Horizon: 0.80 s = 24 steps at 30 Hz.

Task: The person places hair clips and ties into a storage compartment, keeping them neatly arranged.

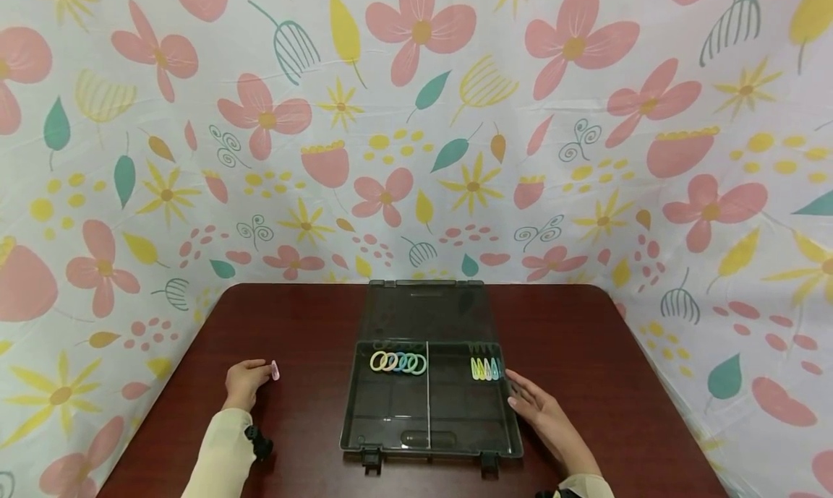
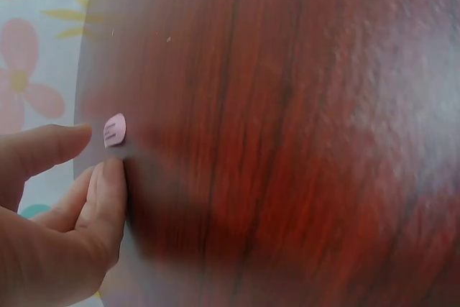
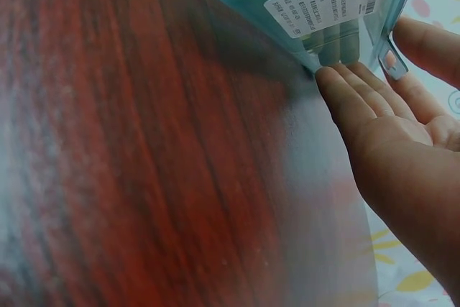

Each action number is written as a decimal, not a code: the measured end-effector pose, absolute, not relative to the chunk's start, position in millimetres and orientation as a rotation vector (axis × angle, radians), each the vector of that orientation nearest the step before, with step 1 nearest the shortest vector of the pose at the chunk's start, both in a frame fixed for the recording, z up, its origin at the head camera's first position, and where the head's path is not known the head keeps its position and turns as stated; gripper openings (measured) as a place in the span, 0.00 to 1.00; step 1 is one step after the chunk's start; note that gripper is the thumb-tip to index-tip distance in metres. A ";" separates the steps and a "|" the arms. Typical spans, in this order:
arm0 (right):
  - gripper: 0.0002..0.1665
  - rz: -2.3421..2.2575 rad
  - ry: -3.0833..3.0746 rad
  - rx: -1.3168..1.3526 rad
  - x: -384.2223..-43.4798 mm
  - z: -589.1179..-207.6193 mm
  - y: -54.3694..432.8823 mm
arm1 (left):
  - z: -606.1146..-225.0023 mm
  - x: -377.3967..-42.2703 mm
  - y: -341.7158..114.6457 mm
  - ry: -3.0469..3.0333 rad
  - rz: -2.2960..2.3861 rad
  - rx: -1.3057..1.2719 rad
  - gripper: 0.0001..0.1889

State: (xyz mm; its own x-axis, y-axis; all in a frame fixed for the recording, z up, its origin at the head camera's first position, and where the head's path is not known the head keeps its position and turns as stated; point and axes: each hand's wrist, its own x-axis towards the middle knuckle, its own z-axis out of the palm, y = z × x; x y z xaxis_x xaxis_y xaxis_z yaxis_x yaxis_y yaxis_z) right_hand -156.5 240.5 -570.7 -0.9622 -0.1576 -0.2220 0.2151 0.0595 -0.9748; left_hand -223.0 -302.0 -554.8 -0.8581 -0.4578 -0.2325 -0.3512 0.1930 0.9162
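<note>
My left hand (image 1: 246, 386) holds a small pink hair clip (image 1: 275, 370) at its fingertips, over the left part of the table. In the left wrist view the clip (image 2: 115, 131) shows just past the thumb and finger. Straight fingers of my right hand (image 1: 547, 415) touch the right side of an open, see-through dark box (image 1: 390, 447). The right wrist view shows that hand (image 3: 402, 141) against the box wall, below a white printed label (image 3: 330, 1). Several hair clips (image 1: 484, 368) stand in a row in the right compartment, and pastel rings (image 1: 398, 362) overlap in the left one.
A pale divider (image 1: 428, 404) splits the box in two. Its lid (image 1: 426, 314) lies folded back toward the wall, and two latches (image 1: 372, 460) hang at the front. The dark red wooden table (image 1: 299, 324) meets a flower-patterned curtain (image 1: 416, 216) at the back and sides.
</note>
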 end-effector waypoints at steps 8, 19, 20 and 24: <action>0.36 -1.987 2.066 0.059 -155.9 -570.2 240.7 | -554.1 -224.3 -291.6 -2.509 -1.499 0.794 0.16; 0.36 -1.991 2.074 0.064 -155.3 -570.7 240.2 | -553.9 -226.7 -287.1 -2.506 -1.456 0.789 0.15; 0.36 -1.992 2.074 0.062 -155.3 -570.6 240.1 | -554.0 -226.8 -286.9 -2.499 -1.457 0.788 0.15; 0.36 -1.994 2.077 0.064 -155.1 -571.0 239.9 | -555.6 -226.8 -287.9 -2.476 -1.534 0.785 0.16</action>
State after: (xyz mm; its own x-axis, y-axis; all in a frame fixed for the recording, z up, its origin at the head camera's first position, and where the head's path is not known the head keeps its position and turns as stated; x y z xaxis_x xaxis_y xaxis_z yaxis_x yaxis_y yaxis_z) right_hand -155.1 239.9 -571.0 -0.9649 -0.1480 -0.2169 0.2107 0.0565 -0.9759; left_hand -226.8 -287.9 -555.6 -0.8573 -0.4889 -0.1614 -0.3623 0.3501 0.8638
